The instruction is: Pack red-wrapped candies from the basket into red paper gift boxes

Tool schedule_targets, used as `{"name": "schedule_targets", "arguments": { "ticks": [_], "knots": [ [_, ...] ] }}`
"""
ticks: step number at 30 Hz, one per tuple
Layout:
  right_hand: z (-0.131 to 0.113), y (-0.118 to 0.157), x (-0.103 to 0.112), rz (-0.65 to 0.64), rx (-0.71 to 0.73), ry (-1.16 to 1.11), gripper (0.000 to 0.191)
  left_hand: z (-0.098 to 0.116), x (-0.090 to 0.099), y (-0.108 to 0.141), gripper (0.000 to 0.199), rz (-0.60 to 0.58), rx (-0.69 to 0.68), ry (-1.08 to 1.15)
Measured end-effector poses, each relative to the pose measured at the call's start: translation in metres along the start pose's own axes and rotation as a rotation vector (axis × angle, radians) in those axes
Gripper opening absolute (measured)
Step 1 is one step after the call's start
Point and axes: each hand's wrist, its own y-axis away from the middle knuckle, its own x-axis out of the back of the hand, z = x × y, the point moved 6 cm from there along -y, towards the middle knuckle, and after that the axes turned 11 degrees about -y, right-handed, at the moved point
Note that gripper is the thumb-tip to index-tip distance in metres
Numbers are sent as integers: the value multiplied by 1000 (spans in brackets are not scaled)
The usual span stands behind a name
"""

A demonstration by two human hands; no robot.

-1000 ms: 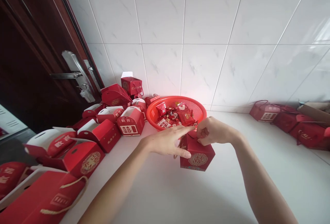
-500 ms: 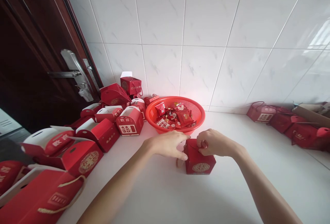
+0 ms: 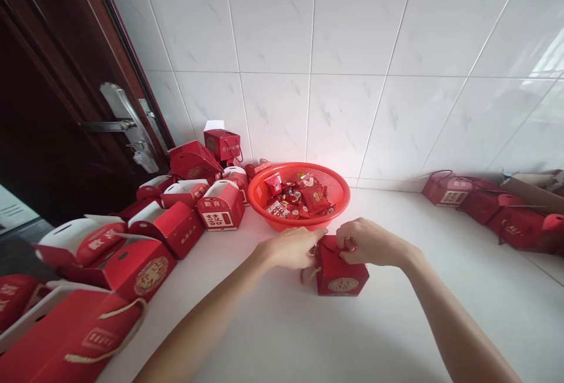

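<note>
A small red gift box (image 3: 341, 274) with a gold round emblem stands upright on the white counter in front of me. My right hand (image 3: 368, 243) is closed at its top, with curled fingers and thumb pressed on the lid flaps. At the box's left upper edge, my left hand (image 3: 291, 248) is closed, its index finger reaching along the far top edge. The left fingertips are partly hidden behind the hand. A pale rope handle (image 3: 307, 276) hangs at the box's left side, below that hand. Just behind the box sits a red plastic basket (image 3: 299, 167) of wrapped sweets (image 3: 315, 200).
Several open red gift boxes (image 3: 170, 227) crowd the left side of the counter (image 3: 264, 336). Closed red boxes (image 3: 447, 189) and a brown carton (image 3: 533, 192) line the right. A tiled wall (image 3: 273, 24) rises behind, and a dark door (image 3: 53, 77) stands at left.
My left fingers and thumb, spread apart before, have drawn together at the box's left upper edge. My right hand keeps its hold on the top, and the box stays put.
</note>
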Motion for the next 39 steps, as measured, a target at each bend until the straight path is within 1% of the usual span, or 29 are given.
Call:
{"name": "schedule_targets", "arguments": {
  "ticks": [2,7,10,15,20,24,27,31,35,39],
  "knots": [
    [2,-1,-1,1,-2,-4,18,-1,-3,-3,39,15,28,-23],
    [5,0,-2,-9,5,-25,19,-3,-2,-6,33,102,62,-72],
    [6,0,-3,-7,21,-33,18,-4,0,-5,31,124,85,-46],
    [9,-2,-5,-4,32,-20,18,-5,-2,-6,32,149,76,47],
    [9,-1,-4,-24,-14,-6,18,-8,-12,-12,40,114,82,154],
    [4,1,-2,-35,-17,12,15,-8,-16,-14,41,95,90,175],
    [2,1,-1,-40,-13,19,13,-8,-13,-12,44,65,100,154],
    [2,1,-1,-45,-12,-8,13,-8,-5,-6,51,5,102,156],
    [3,2,0,-42,-3,-19,16,-8,-1,0,66,-71,77,192],
    [2,3,2,-34,-8,-14,17,-8,-1,2,82,-86,84,273]
  ]
}}
